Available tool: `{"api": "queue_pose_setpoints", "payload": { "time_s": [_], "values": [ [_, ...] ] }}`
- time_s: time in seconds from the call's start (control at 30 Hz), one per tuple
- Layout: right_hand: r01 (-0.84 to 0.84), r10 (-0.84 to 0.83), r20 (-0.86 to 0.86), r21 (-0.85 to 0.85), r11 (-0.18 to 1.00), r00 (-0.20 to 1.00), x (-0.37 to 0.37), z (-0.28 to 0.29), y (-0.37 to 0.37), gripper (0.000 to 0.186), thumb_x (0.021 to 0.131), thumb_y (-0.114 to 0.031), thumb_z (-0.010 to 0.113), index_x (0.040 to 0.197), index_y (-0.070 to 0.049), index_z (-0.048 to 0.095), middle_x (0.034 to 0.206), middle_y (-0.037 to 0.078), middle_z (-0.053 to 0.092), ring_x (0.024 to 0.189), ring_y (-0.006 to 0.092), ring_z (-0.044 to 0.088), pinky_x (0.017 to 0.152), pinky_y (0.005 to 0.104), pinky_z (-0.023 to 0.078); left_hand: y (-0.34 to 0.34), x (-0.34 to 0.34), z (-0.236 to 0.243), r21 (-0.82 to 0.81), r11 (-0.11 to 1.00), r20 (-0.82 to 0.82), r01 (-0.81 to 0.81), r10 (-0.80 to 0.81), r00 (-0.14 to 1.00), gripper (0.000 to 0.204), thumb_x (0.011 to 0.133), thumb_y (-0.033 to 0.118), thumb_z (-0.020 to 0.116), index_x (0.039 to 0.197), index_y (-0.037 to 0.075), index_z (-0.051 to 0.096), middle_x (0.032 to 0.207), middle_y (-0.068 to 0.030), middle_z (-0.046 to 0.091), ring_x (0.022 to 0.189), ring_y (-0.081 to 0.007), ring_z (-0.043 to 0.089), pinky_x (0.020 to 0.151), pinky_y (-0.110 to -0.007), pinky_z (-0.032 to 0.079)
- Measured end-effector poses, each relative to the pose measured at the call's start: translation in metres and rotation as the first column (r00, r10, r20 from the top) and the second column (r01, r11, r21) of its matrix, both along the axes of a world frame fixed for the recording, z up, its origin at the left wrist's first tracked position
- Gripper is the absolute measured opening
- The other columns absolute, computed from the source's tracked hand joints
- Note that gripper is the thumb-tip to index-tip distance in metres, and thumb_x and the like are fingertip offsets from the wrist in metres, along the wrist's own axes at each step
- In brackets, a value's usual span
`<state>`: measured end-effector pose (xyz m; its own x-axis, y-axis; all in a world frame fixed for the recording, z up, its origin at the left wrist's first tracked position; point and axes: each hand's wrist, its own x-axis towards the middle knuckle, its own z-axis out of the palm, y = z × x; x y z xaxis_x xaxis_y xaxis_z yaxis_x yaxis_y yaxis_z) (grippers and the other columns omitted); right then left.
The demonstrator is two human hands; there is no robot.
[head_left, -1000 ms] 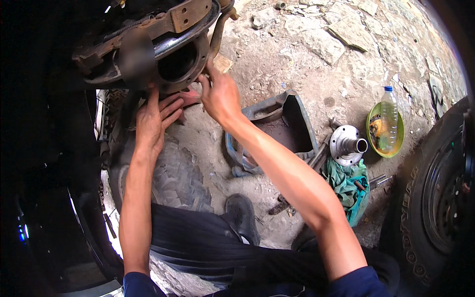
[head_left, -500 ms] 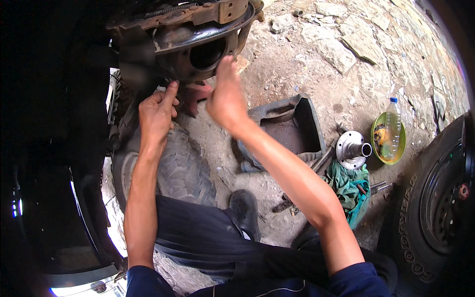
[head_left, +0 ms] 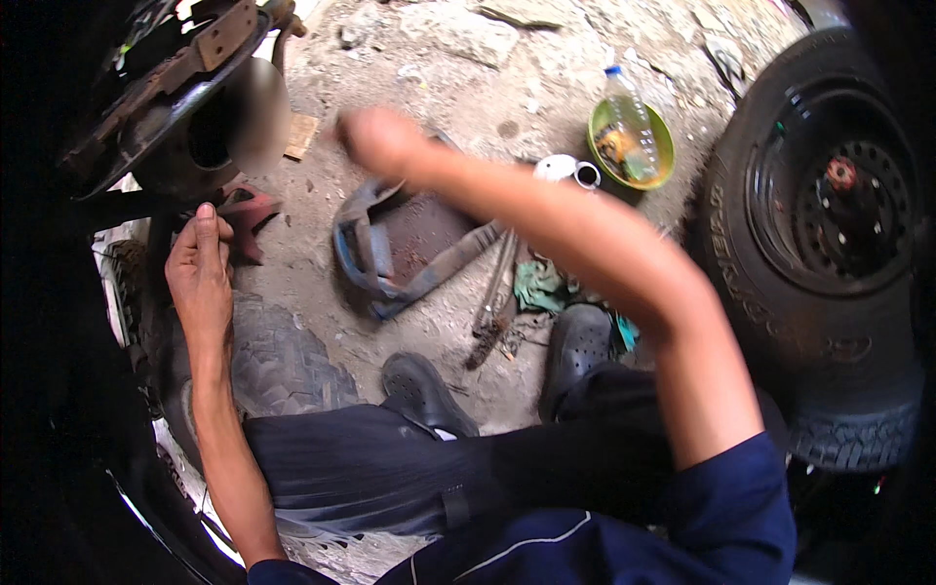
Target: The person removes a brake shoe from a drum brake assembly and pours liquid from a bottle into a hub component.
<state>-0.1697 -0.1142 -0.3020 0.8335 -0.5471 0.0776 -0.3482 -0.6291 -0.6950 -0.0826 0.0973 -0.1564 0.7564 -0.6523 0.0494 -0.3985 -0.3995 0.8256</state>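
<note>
At the upper left is a rusty wheel-end assembly (head_left: 146,127) with a curved plate and a dark round opening. Just below it, my left hand (head_left: 202,249) has its fingers curled and the thumb pressed up against them. Whatever it pinches, if anything, is too small to make out. A red metal stand (head_left: 255,216) is beside that hand, under the assembly. My right hand (head_left: 382,144) is smeared by motion, stretched out above the far edge of a dark open container (head_left: 366,268). Its fingers cannot be read.
A green bowl (head_left: 666,156) holds small parts and a clear bottle (head_left: 632,127) with a blue cap. Near it lie a flanged metal hub (head_left: 558,168), a teal rag (head_left: 538,285) and long tools (head_left: 497,283). A wheel (head_left: 741,234) stands at right; another tyre (head_left: 283,361) lies by my left forearm.
The view has swung right, so the assembly sits farther left. My right hand has left the round opening and moved right, over the container. My left hand stays below the assembly.
</note>
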Motion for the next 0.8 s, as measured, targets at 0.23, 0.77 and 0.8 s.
{"api": "queue_pose_setpoints", "payload": {
  "time_s": [0.23,0.77,0.8],
  "values": [
    [0.506,-0.551,-0.356,-0.219,0.834,0.755,-0.178,-0.008,-0.172,0.058,0.094,-0.052,0.054,0.073,0.001,0.065,0.067,0.018,0.064,0.062,0.0272,0.065,0.060,0.0430,0.051,-0.006,-0.025,0.018,-0.008,0.974,0.071,0.225,-0.223,0.972,0.015,0.094,0.019,0.065,0.101,0.006,0.063,0.089,0.0010,0.062,0.067,-0.0020,0.049,0.058,-0.017,0.040],
    [0.416,-0.553,-0.717,-0.388,0.823,0.425,-0.341,-0.087,-0.163,0.056,0.089,-0.051,0.054,0.105,0.001,0.067,0.106,0.020,0.069,0.094,0.0279,0.069,0.077,0.0435,0.055,-0.003,-0.035,0.037,0.038,0.961,0.168,0.273,-0.276,0.947,0.016,0.090,0.020,0.070,0.088,0.006,0.063,0.073,0.0051,0.057,0.063,-0.0026,0.048,0.058,-0.019,0.039],
    [0.382,-0.468,-0.764,-0.311,0.870,0.444,-0.337,-0.082,-0.168,0.066,0.088,-0.059,0.051,0.112,0.001,0.065,0.116,0.022,0.065,0.104,0.0301,0.066,0.085,0.0455,0.053,-0.002,-0.032,0.040,0.055,0.963,0.210,0.262,-0.268,0.940,0.016,0.090,0.020,0.070,0.088,0.006,0.064,0.073,0.0046,0.059,0.064,-0.0029,0.048,0.058,-0.019,0.040]
  ]
}}
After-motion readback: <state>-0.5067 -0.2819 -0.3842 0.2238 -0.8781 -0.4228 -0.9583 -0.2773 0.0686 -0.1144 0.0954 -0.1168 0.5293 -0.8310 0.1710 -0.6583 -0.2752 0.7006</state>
